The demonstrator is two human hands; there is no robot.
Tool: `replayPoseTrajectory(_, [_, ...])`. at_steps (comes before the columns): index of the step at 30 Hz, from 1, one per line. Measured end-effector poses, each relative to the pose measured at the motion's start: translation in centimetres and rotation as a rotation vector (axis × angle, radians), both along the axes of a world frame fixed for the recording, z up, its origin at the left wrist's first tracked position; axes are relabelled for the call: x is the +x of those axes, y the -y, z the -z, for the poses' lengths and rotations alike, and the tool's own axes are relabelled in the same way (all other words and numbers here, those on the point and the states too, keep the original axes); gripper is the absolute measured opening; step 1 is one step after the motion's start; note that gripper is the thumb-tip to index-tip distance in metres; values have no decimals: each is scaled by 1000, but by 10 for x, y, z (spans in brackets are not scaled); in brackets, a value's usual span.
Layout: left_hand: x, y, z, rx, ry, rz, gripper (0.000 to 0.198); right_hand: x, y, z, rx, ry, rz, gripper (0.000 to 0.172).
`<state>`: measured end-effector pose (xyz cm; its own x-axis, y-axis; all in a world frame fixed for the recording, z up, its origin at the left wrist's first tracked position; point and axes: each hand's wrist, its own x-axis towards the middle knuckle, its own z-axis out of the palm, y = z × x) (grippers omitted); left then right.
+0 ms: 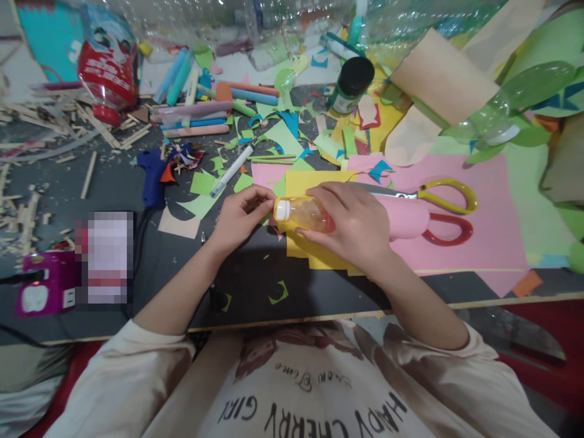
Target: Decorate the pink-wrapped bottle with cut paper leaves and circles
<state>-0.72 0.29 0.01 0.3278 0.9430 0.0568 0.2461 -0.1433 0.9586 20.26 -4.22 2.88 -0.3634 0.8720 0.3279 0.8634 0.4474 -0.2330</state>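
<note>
Right hand [353,222] closed around the body of a small clear plastic bottle [309,214], fingers over the top, thumb along the near side. The bottle lies on its side above the table [255,286], its white cap [283,210] pointing toward the left hand [241,218]. Left thumb and forefinger drawn together right by the cap, where a yellow edge surrounds it; from where I stand, cannot tell whether they grip that edge or only touch it.

Under the bottle and right hand: yellow paper [301,250], overlapping pink paper [493,225]. Scissors [449,198] just to the right, one handle yellow, one red; blades run behind the right hand. A curved pink piece [408,218] lies beside them, near the right wrist.

Beyond the left hand, a white marker [232,170] slants among green paper scraps [205,182]. Farther left, a blue glue gun [152,176], then a purple power socket [39,289] near the table's front edge.

Far side: coloured rolled sticks [196,112] in a loose heap; a red-labelled bottle [109,70] with its red cap down, near scattered wooden sticks [31,213]. Dark jar with black lid [353,79] tilted beyond the right hand; tan cardboard tube [444,85] to its right, a clear green-tinted bottle [488,118] against it.
</note>
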Motion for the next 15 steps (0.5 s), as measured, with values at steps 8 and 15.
replayPoseTrajectory(8, [-5, 12, -4, 632, -349, 63, 6, -1, 0, 2, 32, 22, 16, 47])
replayPoseTrajectory(15, [-4, 10, 1, 787, -532, 56, 17, -1, 0, 4, 11, 7, 11, 50])
